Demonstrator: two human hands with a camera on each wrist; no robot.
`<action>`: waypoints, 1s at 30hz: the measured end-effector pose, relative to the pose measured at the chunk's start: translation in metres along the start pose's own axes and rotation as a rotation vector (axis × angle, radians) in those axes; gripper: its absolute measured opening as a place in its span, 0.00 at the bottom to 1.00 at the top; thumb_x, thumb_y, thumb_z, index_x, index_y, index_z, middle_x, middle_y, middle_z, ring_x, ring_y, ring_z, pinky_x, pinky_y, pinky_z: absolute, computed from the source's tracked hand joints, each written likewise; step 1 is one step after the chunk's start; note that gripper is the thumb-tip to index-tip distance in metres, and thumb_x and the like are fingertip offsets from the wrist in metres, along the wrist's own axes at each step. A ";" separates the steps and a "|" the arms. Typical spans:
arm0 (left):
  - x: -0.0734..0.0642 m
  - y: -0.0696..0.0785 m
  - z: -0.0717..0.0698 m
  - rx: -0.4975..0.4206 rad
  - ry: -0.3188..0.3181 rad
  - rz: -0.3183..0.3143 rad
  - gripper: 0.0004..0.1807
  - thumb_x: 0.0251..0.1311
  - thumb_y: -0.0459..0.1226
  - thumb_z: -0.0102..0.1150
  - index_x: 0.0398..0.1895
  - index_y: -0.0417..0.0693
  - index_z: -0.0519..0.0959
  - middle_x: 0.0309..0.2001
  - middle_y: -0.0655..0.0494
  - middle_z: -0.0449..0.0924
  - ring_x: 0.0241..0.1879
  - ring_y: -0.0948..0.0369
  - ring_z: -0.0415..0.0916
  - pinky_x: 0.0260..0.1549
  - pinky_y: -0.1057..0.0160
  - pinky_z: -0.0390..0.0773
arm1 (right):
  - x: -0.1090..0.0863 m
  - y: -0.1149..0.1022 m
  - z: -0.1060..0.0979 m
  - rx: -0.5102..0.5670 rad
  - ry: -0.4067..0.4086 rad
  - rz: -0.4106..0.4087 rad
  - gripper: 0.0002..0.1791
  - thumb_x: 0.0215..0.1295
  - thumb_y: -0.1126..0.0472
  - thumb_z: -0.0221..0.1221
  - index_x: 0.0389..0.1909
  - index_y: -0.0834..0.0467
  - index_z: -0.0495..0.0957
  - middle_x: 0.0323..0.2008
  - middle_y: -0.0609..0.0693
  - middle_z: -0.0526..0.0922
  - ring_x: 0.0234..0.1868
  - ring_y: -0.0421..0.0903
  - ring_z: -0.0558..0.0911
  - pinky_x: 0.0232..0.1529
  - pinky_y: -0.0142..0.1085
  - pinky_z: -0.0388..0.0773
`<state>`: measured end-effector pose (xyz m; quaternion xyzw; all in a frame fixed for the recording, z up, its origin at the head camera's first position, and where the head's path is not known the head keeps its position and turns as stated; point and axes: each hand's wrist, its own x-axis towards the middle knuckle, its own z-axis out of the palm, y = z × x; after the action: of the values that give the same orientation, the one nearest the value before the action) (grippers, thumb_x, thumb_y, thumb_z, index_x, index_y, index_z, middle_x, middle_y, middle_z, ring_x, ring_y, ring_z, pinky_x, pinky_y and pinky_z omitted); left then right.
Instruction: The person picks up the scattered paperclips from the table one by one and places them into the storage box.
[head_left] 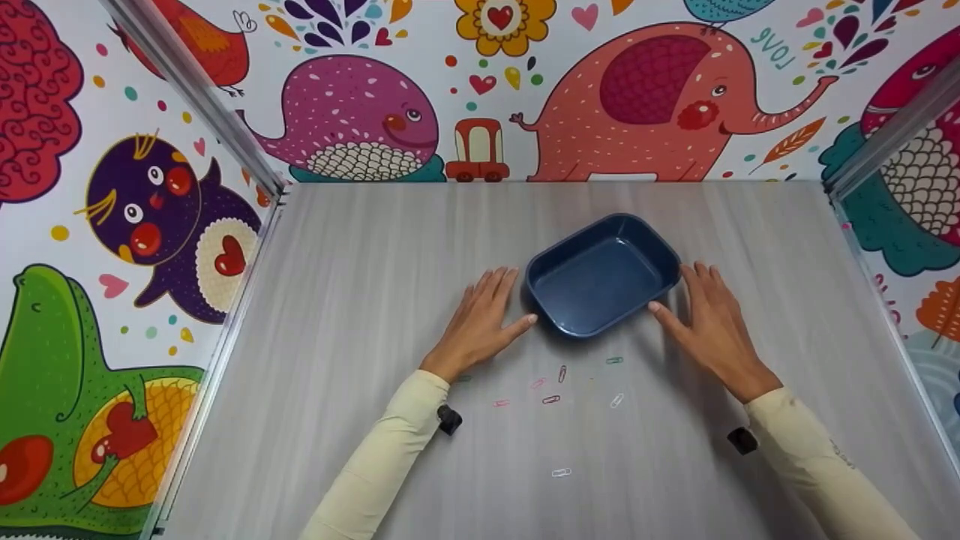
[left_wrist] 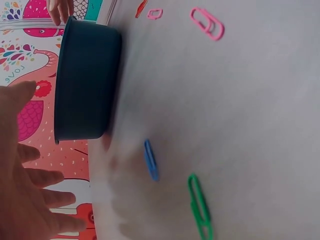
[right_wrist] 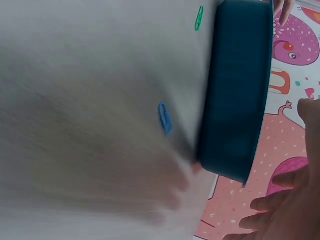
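A dark blue rectangular dish [head_left: 600,281] sits at an angle on the table, its inside bare. My left hand [head_left: 484,322] is beside its left end, fingers straight and spread, thumb near the rim. On the other side, my right hand [head_left: 712,330] has its fingers extended, with fingertips right at the rim. The left wrist view shows the dish's side wall [left_wrist: 87,82] apart from the spread left hand [left_wrist: 30,195]. In the right wrist view the right hand [right_wrist: 287,205] is likewise spread, below the dish [right_wrist: 235,95]. Neither hand holds anything.
Several paper clips lie in front of the dish, among them a green clip [head_left: 614,361], a dark red clip [head_left: 551,400] and a white clip [head_left: 561,472]. A blue clip [left_wrist: 151,160] lies near the left hand. Cartoon-printed walls [head_left: 360,112] border the table.
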<state>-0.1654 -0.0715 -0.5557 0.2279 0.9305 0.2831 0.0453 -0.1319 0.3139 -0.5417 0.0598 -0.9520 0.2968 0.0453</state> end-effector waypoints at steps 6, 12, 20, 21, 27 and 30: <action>-0.003 0.001 0.005 -0.016 0.000 0.003 0.48 0.81 0.62 0.55 0.88 0.41 0.56 0.86 0.39 0.56 0.86 0.38 0.50 0.81 0.32 0.52 | 0.008 0.013 0.006 0.126 0.058 0.009 0.48 0.80 0.43 0.65 0.84 0.69 0.58 0.82 0.74 0.57 0.82 0.74 0.58 0.77 0.73 0.55; -0.006 0.000 0.009 -0.029 0.017 0.032 0.47 0.81 0.59 0.57 0.87 0.38 0.58 0.85 0.37 0.58 0.85 0.38 0.54 0.82 0.37 0.53 | 0.020 0.030 0.007 0.310 0.023 0.007 0.45 0.82 0.49 0.64 0.86 0.65 0.55 0.84 0.69 0.55 0.83 0.70 0.57 0.78 0.71 0.57; -0.011 0.001 0.010 -0.042 0.018 0.039 0.45 0.81 0.57 0.59 0.86 0.37 0.60 0.85 0.37 0.60 0.85 0.43 0.56 0.83 0.43 0.55 | 0.024 0.045 0.016 0.463 -0.016 -0.030 0.44 0.82 0.58 0.65 0.88 0.60 0.53 0.85 0.62 0.59 0.84 0.64 0.61 0.77 0.64 0.64; -0.011 0.001 0.010 -0.046 0.020 0.043 0.45 0.81 0.57 0.59 0.86 0.37 0.61 0.84 0.36 0.60 0.85 0.43 0.57 0.82 0.43 0.56 | 0.025 0.047 0.018 0.476 -0.014 -0.031 0.44 0.81 0.59 0.65 0.88 0.60 0.54 0.85 0.62 0.60 0.83 0.64 0.62 0.76 0.62 0.65; -0.016 -0.001 0.012 -0.080 0.025 0.043 0.41 0.80 0.54 0.61 0.84 0.38 0.65 0.83 0.36 0.63 0.83 0.43 0.61 0.80 0.42 0.61 | 0.027 0.055 0.027 0.543 -0.018 -0.008 0.43 0.81 0.61 0.65 0.88 0.57 0.55 0.84 0.61 0.62 0.82 0.63 0.65 0.76 0.38 0.70; -0.019 -0.003 0.013 -0.107 0.021 0.021 0.40 0.81 0.54 0.61 0.84 0.40 0.66 0.82 0.39 0.65 0.82 0.44 0.62 0.79 0.42 0.64 | 0.028 0.057 0.030 0.576 -0.013 0.010 0.43 0.81 0.61 0.66 0.88 0.57 0.56 0.84 0.60 0.62 0.82 0.63 0.65 0.72 0.28 0.70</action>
<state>-0.1472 -0.0758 -0.5690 0.2320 0.9120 0.3352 0.0446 -0.1689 0.3407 -0.5953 0.0674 -0.8290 0.5548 0.0191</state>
